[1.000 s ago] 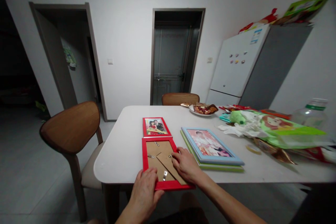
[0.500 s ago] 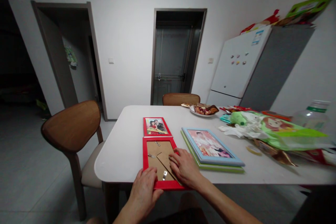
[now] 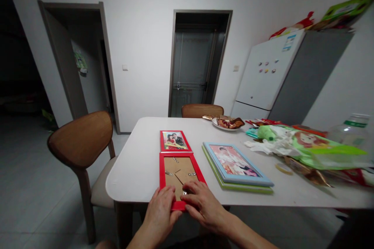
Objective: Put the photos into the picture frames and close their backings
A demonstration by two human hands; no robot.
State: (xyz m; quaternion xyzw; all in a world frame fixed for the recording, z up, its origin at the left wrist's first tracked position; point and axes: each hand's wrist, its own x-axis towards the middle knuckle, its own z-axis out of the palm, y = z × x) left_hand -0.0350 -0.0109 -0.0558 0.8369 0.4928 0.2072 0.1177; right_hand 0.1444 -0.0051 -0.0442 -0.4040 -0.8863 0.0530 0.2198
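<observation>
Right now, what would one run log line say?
left hand: on face-down red frame, near-left corner | right hand: at its near edge, by metal clip | beyond: face-up red frame | right: blue frame on green-edged item

To the left of the left hand point(image 3: 161, 211), a brown wooden chair point(image 3: 83, 134) is placed beside the white table point(image 3: 136, 171). Well beyond the right hand point(image 3: 204, 205), food is held on a white plate point(image 3: 222, 128), and a second brown wooden chair point(image 3: 201, 111) is partly hidden by the far edge. Farther right of that hand, crumpled white tissues point(image 3: 271, 148) are bunched against a green plastic bag with a cartoon print point(image 3: 340, 156); a yellowish roll of tape point(image 3: 284, 169) is laid nearer.
</observation>
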